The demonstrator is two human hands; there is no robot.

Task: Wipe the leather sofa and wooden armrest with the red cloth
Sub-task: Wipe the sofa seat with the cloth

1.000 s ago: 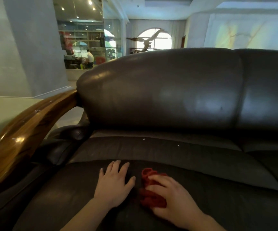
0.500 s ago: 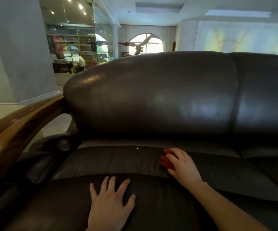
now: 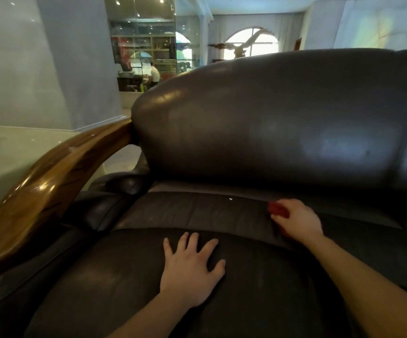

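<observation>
Grey walls [image 3: 51, 64], arched window [image 3: 251, 43], shelves [image 3: 148, 50].

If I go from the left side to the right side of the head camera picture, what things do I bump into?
wooden armrest → left hand → white speck on the seat → red cloth → right hand

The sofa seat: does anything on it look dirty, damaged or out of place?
One small white speck lies on the dark seat cushion near the backrest, left of the red cloth under the right hand. No tears or spills show.
</observation>
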